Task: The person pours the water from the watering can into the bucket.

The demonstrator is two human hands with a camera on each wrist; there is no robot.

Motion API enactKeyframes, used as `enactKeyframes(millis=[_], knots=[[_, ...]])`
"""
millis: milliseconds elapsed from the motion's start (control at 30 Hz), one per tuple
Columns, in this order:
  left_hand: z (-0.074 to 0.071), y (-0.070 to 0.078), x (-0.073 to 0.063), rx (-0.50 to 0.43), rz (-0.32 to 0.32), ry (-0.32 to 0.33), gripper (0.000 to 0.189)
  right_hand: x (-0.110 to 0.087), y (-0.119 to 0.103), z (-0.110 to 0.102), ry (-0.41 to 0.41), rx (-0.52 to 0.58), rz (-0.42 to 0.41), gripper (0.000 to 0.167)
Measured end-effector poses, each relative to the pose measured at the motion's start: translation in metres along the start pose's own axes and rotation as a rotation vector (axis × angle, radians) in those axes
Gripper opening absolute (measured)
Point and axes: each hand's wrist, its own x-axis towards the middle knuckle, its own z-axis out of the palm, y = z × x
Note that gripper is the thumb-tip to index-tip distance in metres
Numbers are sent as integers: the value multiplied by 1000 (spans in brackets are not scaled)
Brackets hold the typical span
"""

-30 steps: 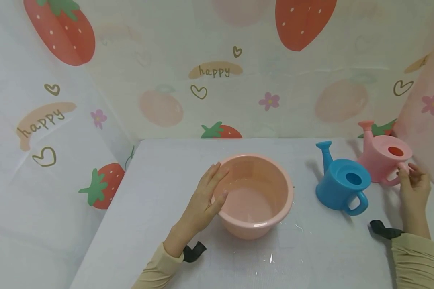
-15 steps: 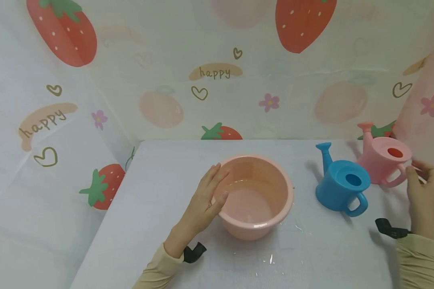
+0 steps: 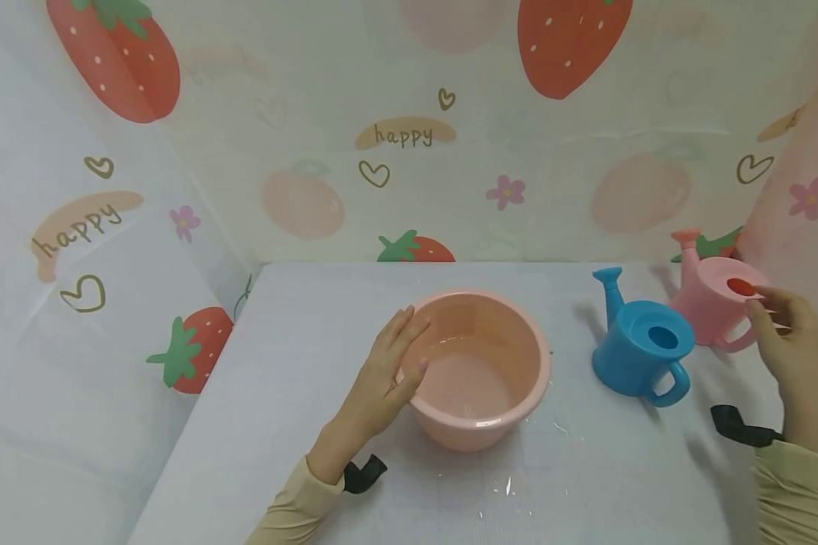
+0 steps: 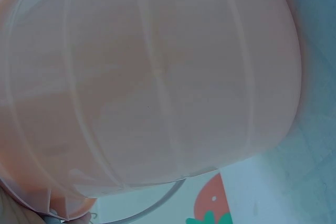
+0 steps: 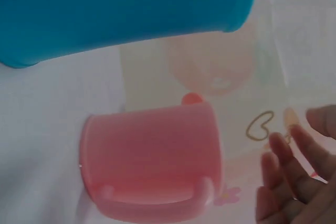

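A round pink basin (image 3: 477,424) stands mid-table, with what looks like shallow clear water inside. My left hand (image 3: 385,382) rests on its left rim, fingers extended over the edge and thumb toward the inside. In the left wrist view the basin's wall (image 4: 157,87) hides most of that hand. At the right back stands an upright pink watering can (image 3: 712,303). Just beside its top and handle hovers my right hand (image 3: 794,341), fingers loosely bent and holding nothing. The right wrist view shows a gap between these fingers (image 5: 294,174) and the pink can (image 5: 152,156).
A blue watering can (image 3: 630,359) stands upright between the basin and the pink can, close to the latter. Drops or wet streaks (image 3: 508,486) lie on the white tabletop (image 3: 300,341). Printed sheets (image 3: 409,189) wall off the back and sides.
My right hand has come off the pink can's handle, drawn back to the right, then risen toward the can's top. The left hand, basin and both cans stay put.
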Motion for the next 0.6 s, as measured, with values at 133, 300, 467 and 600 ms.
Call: enactKeyframes(millis=[133, 300, 467, 600], knots=[[0, -1, 0, 4, 2, 1, 51, -7, -6, -2, -165, -66, -184, 56], [-1, -2, 1, 3, 2, -7, 53, -13, -16, 0, -329, -85, -274, 62], [0, -2, 1, 5, 0, -21, 54, -18, -22, 2, -445, -149, -250, 68], [-2, -2, 0, 8, 7, -11, 54, -23, -25, 5, -480, -159, -305, 65]])
